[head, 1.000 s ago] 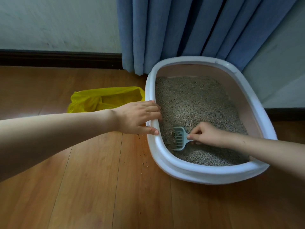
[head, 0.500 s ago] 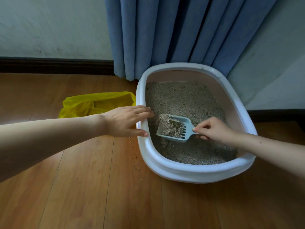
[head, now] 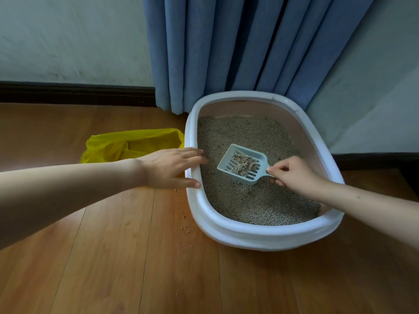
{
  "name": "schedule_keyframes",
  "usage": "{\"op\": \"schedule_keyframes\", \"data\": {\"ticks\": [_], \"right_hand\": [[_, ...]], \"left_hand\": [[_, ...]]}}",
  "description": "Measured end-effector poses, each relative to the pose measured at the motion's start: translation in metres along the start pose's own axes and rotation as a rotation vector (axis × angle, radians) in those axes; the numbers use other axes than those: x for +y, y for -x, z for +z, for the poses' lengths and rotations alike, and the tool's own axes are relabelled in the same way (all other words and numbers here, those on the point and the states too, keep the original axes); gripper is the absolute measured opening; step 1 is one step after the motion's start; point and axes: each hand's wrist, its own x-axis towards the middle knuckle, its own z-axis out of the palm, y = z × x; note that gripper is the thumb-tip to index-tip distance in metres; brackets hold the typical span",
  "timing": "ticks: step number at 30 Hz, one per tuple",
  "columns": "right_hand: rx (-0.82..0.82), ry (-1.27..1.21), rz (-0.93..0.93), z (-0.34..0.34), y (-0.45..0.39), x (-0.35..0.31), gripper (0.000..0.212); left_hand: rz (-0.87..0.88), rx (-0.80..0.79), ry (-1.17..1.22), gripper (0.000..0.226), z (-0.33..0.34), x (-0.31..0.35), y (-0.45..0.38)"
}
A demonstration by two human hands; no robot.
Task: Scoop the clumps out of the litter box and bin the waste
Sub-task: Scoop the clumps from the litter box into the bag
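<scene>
Litter box (head: 260, 234) on the wooden floor (head: 113, 268), sitting right of centre in the head view, its white rim wrapping a pinkish inner wall and a bed of grey litter (head: 249, 200). Up at twelve o'clock from the box hangs a blue curtain (head: 238, 46), touching the far rim or just behind it, hard to say which. Over at nine o'clock, just beside the box, a yellow bag (head: 127, 143) lies crumpled on the floor, its mouth facing the camera.

And here's the action: the right hand (head: 294, 173) comes in from four o'clock, fingers (head: 280, 165) curled and pinching the handle of the pale blue scoop (head: 242, 164). The scoop sits lifted above the litter, near the middle of the box, tilted a little, slots showing, with a clump (head: 243, 163) of litter resting in its pan.

The left hand (head: 172, 168) reaches in from nine o'clock and rests on the box's left rim, fingers nearly straight and laid over the edge toward the litter, thumb lying along the rim's outer side.

Scattered grains (head: 183, 223) dot the floor just outside the box at seven to eight o'clock.
</scene>
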Motion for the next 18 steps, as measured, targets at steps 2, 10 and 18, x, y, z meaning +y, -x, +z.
{"op": "schedule_keyframes", "data": {"ticks": [2, 10, 18], "right_hand": [[-0.003, 0.034, 0.004, 0.001, 0.000, 0.001, 0.038], [-0.011, 0.126, -0.030, 0.001, -0.001, 0.000, 0.050], [-0.005, 0.157, -0.018, 0.004, -0.008, -0.004, 0.042]], "left_hand": [[0.011, 0.009, -0.001, 0.075, 0.001, -0.001, 0.000], [0.045, 0.032, 0.005, 0.070, 0.003, -0.003, -0.001], [-0.143, 0.270, 0.018, 0.052, -0.009, -0.044, 0.023]]}}
